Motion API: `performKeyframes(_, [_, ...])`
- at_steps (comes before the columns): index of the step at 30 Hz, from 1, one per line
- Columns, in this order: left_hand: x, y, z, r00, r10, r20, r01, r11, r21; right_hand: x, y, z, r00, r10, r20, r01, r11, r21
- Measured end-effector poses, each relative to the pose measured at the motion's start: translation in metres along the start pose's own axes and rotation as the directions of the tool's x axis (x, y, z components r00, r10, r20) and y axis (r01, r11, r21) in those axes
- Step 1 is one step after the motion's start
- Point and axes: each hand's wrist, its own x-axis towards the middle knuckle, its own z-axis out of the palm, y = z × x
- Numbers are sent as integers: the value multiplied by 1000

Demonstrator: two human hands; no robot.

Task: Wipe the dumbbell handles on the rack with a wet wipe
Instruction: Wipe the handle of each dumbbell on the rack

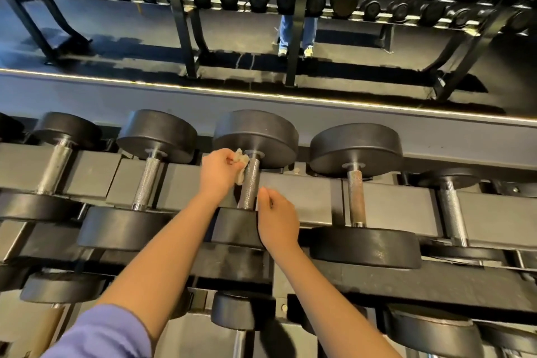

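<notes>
View from above onto a rack (305, 197) with a row of black dumbbells lying side by side, steel handles pointing away from the viewer; two bare forearms reach in from below, the left with a purple sleeve (101, 331) pushed up. The left hand (218, 173) grips a crumpled pale wipe (241, 166), pressed to the left side of the handle (249, 186) of the third dumbbell (255, 134), near its far head; the right hand (277, 218) is just beside the handle's near end, fingers loosely curled, holding nothing; whether it touches the steel is unclear. Beyond are more racks, and legs (296, 35) in blue jeans.
</notes>
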Motion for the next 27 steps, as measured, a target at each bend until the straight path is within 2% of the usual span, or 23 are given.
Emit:
performKeyframes(4, [16,4,7,996,-8,86,12,998,-54,1,-1,1,999,23,-31,-21,998,67])
performKeyframes(7, [17,4,7,985,-78,152,93,991,-94,2,1,2,998,46,-33,-42,994,102])
performKeyframes(9, [14,-5,3,953,-138,270,161,985,-64,2,0,1,998,62,-33,-57,990,126])
performKeyframes(12, [2,-21,-2,869,-235,436,273,962,-27,0,-2,2,996,72,-43,-66,989,132])
performKeyframes(15, [0,-21,-2,891,-201,408,228,973,-19,1,-1,3,995,80,-58,-72,988,137])
performKeyframes(18, [10,-7,1,959,-100,266,104,995,1,2,-2,3,995,83,-52,-74,985,155])
performKeyframes(21, [20,3,5,979,-94,182,105,993,-55,1,-3,1,996,79,-47,-70,983,172])
performKeyframes(24, [18,-3,6,951,-152,268,159,987,-4,0,0,1,995,78,-54,-68,984,164])
performKeyframes(27, [6,-18,4,876,-228,425,183,972,144,0,1,1,995,75,-60,-65,985,160])
